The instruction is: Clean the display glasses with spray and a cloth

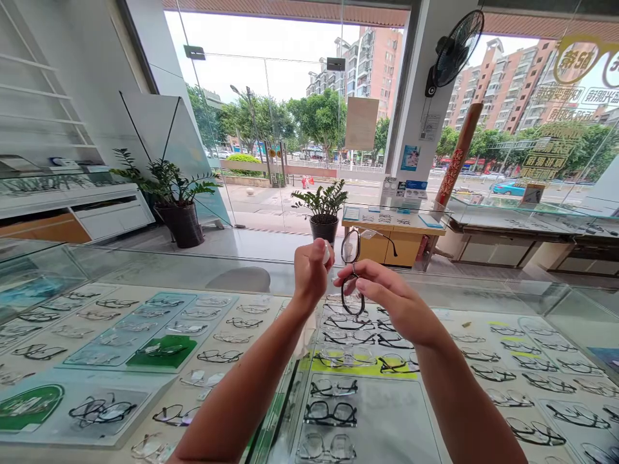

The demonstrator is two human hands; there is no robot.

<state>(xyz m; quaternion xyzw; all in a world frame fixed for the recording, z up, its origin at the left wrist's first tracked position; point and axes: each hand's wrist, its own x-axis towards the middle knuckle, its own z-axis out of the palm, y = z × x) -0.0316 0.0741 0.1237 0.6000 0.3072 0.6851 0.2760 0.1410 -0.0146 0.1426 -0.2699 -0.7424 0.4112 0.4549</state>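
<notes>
My right hand [387,299] pinches the glasses [351,247], stood on end. My left hand [312,274], just beside it, is fisted round something small and white [327,252].

Two bare forearms — bare left hand [312,274], bare right hand [389,301]

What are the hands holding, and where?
The right hand pinches dark-framed glasses near the bridge. The left hand clasps a small white thing, mostly hidden in its fist.
</notes>
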